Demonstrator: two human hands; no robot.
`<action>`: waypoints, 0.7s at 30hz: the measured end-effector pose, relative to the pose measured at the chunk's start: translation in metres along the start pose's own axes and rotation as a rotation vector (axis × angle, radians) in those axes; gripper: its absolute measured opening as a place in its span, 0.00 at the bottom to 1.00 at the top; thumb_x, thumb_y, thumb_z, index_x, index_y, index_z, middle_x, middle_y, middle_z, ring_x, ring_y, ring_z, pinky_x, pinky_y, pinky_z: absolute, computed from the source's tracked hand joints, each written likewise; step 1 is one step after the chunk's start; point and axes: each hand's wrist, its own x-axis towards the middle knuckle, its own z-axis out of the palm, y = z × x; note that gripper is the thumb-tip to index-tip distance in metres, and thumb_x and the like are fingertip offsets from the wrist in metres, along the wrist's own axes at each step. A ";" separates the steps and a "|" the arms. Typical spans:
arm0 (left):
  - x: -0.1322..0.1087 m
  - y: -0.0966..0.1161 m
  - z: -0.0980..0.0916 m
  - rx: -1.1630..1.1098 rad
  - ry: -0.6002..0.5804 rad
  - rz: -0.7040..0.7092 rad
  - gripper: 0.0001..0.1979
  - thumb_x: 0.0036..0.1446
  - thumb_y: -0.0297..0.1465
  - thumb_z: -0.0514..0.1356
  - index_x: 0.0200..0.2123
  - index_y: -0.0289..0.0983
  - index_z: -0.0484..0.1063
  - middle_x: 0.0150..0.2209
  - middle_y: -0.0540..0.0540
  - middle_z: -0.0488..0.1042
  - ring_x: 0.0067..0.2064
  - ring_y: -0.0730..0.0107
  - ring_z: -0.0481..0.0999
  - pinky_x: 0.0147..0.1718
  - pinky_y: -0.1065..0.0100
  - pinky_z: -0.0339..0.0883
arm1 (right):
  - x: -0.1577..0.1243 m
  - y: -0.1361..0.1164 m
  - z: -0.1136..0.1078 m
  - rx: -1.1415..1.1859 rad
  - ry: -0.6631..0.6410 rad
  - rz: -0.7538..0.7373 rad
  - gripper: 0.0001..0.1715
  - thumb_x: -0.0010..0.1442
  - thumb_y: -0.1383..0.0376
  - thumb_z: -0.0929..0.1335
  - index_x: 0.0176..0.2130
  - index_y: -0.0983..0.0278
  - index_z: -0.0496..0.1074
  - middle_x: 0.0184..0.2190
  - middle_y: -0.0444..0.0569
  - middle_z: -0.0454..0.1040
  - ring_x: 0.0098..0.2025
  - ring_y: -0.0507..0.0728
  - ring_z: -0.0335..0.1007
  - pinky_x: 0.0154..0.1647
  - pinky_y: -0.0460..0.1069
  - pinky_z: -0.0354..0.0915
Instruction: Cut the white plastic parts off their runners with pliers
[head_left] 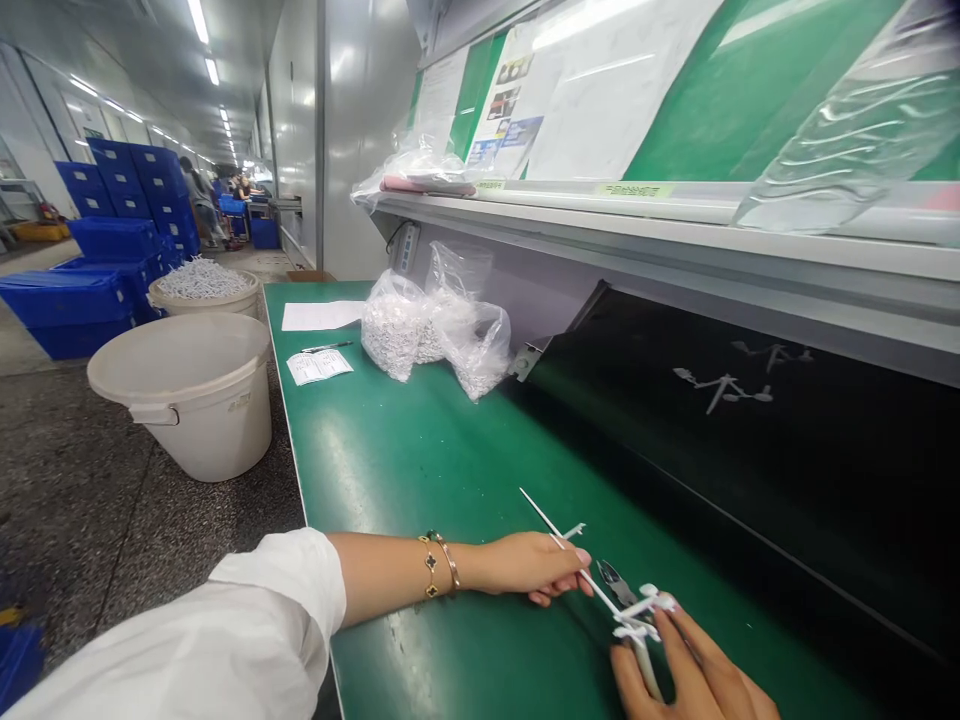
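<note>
My left hand [534,566] lies on the green workbench [390,470] and pinches a thin white plastic sprue [592,578], a long stalk with small parts branching off it. My right hand [694,672] at the bottom edge grips a cutting tool [626,592]. The tool's dark jaws sit against the sprue's far end, where small white pieces [645,612] cluster. A bracelet is on my left wrist, below a white sleeve.
Clear bags of small white parts [431,330] and papers [321,315] lie further along the bench. A black sloped panel [750,450] holds another white sprue [720,388]. Two white buckets [187,390] stand on the floor at left, with blue crates [82,290] behind. People work far down the aisle.
</note>
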 end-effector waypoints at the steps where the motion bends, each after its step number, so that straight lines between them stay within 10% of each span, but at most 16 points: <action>1: 0.001 -0.001 0.000 -0.002 0.014 0.000 0.19 0.59 0.43 0.51 0.26 0.34 0.65 0.20 0.56 0.55 0.18 0.83 0.51 0.16 0.74 0.47 | 0.000 -0.002 -0.001 0.005 -0.017 0.010 0.21 0.57 0.61 0.61 0.49 0.63 0.69 0.46 0.54 0.74 0.37 0.65 0.70 0.33 0.55 0.60; 14: 0.006 -0.007 -0.001 0.017 0.208 0.108 0.20 0.56 0.48 0.49 0.30 0.36 0.60 0.22 0.57 0.54 0.17 0.82 0.48 0.14 0.75 0.45 | -0.006 0.003 -0.008 0.317 -0.059 0.453 0.19 0.54 0.64 0.63 0.46 0.64 0.70 0.42 0.54 0.72 0.44 0.61 0.66 0.47 0.57 0.63; 21: 0.002 -0.011 -0.005 0.663 0.277 0.375 0.19 0.62 0.43 0.41 0.29 0.37 0.61 0.27 0.50 0.62 0.29 0.73 0.61 0.30 0.69 0.59 | -0.012 0.000 -0.007 1.045 -0.165 0.822 0.20 0.55 0.57 0.65 0.46 0.61 0.69 0.46 0.53 0.70 0.45 0.59 0.69 0.47 0.56 0.66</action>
